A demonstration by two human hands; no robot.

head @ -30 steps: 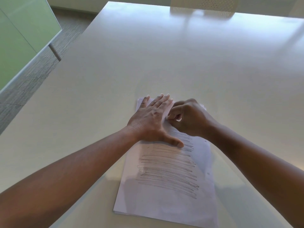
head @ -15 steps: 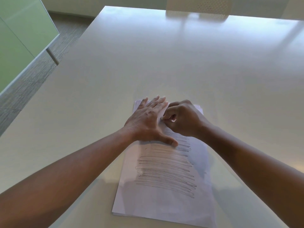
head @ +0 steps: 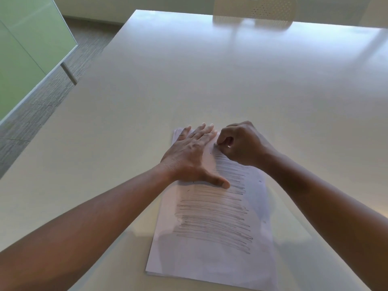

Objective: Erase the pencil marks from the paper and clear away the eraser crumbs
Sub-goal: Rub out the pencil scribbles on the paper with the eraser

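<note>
On the wide table [head: 210, 80] the paper [head: 210, 259] lies near, pencil marks [head: 214, 217] covering most of it. The left hand [head: 193, 156] presses flat on its far-left part; keep that pressure so nothing creases. The right hand [head: 243, 143], curled, pinches a small, barely visible eraser [head: 216, 145] at the far edge: short, light strokes suit.

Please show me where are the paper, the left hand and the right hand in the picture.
paper [head: 210, 263]: head view, on the blank lower part of the sheet.
left hand [head: 189, 156]: head view, on the back of the hand lying flat on the sheet.
right hand [head: 245, 145]: head view, on the back of the curled hand.
</note>
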